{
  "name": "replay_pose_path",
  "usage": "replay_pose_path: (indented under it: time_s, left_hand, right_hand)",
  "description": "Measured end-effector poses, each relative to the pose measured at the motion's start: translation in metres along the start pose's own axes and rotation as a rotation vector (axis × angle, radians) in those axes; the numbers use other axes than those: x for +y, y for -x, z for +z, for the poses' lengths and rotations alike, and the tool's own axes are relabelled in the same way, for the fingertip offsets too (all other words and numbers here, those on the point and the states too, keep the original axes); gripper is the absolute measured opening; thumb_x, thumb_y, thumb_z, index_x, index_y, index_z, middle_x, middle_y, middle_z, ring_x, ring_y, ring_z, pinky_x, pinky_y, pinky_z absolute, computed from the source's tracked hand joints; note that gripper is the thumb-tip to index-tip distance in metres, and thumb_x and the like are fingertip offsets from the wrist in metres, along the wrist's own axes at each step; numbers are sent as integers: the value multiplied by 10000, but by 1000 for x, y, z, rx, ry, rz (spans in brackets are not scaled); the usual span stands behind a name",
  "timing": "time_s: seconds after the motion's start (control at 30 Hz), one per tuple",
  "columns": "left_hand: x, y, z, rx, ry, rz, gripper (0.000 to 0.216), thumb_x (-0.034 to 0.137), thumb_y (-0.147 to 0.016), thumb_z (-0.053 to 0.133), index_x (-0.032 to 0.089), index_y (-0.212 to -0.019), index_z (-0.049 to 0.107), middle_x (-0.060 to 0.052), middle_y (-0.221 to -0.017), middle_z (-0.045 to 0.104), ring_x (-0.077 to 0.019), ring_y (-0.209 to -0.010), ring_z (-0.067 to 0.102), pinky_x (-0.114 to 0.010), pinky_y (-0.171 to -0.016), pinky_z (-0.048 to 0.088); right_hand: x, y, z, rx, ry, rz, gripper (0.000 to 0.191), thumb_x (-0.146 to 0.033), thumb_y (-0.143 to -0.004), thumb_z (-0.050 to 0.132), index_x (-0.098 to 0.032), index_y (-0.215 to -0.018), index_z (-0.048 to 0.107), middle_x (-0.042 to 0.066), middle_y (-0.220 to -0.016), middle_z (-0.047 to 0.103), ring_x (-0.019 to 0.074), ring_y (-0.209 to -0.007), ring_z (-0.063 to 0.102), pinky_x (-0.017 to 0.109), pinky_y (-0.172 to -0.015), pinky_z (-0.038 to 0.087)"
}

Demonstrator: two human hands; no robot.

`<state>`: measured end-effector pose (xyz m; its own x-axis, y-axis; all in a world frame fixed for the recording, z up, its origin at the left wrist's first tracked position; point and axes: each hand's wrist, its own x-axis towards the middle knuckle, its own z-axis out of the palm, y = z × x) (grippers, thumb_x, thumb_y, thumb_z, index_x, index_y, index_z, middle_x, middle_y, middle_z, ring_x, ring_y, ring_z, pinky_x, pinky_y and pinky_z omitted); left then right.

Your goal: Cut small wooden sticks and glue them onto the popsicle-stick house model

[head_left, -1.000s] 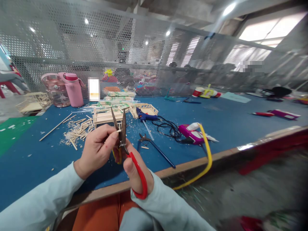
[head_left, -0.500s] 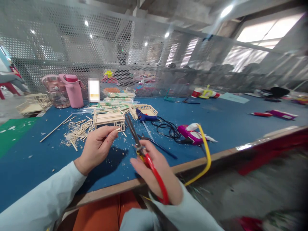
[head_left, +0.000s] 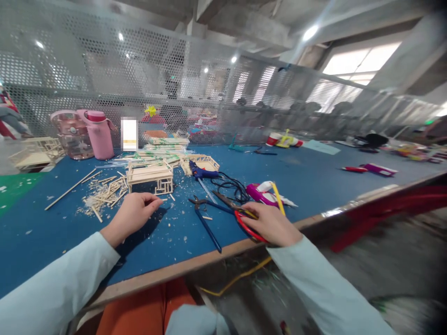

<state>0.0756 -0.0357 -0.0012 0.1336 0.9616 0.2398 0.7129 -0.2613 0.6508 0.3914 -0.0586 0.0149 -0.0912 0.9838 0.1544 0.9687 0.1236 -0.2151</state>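
At the near left, my left hand [head_left: 134,214] is closed in a pinch on a small wooden stick piece [head_left: 165,200], of which only the tip shows. My right hand [head_left: 274,224] grips the red-handled scissors [head_left: 247,227] low over the table. Their dark blades point up and to the left, beside the purple glue gun. Between my hands lie blue-handled pliers [head_left: 208,228], their handles spread. Just beyond my left hand stands a small wooden stick model [head_left: 150,177], shaped like a bench or bed frame.
Cut sticks [head_left: 108,190] and crumbs lie at the left. Behind are a second stick model [head_left: 206,164], a blue glue gun [head_left: 202,172], stick bundles [head_left: 164,148] and a pink bottle [head_left: 100,137]. A purple glue gun [head_left: 261,193] lies at the right. A perforated metal screen [head_left: 146,70] lines the back.
My right hand has moved right and down to the table with the scissors, uncovering the blue pliers. My left hand has lowered slightly, still pinching. The view has turned a little to the right.
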Motion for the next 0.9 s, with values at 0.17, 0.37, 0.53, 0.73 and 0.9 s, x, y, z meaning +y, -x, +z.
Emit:
replay_pose_path:
  time_s: [0.17,0.37,0.53,0.73,0.9]
  left_hand:
    - [-2,0,1,-43,3,40,353,425,-780,433,169,-730,671,21,-525,567,-100,-468,429,-198,-465,323]
    - [0,2,2,-85,-1,82,342,427,-794,434,181,-753,667,15,-592,620,-112,-520,493,-201,-507,349]
    - [-7,-2,-2,-44,-189,61,321,388,-811,418,193,-797,672,-25,-685,673,-154,-592,569,-230,-567,382]
    - [-16,-20,-12,65,-557,65,305,207,-819,341,184,-850,644,-98,-846,685,-234,-772,618,-280,-630,394]
    - [-14,-25,-14,-13,-636,170,292,131,-785,357,189,-892,622,-93,-864,674,-218,-794,613,-262,-631,398]
  right_hand:
    - [-27,-10,14,-24,57,-101,198,-304,-747,506,-142,-767,618,87,-790,657,173,-685,585,247,-595,378]
    - [-46,-4,15,-41,-11,-68,186,-300,-737,536,-164,-807,643,60,-787,671,170,-710,602,235,-603,386]
    - [-20,-27,4,-106,110,-106,283,-307,-755,541,-167,-976,650,85,-927,670,203,-828,613,263,-681,425]
    - [-52,-45,-13,32,123,-271,332,-309,-775,533,-174,-1067,616,94,-1025,641,208,-895,596,287,-769,423]
    - [-121,-71,9,7,-31,-470,229,-318,-800,505,-232,-918,681,25,-821,688,151,-742,603,235,-658,388]
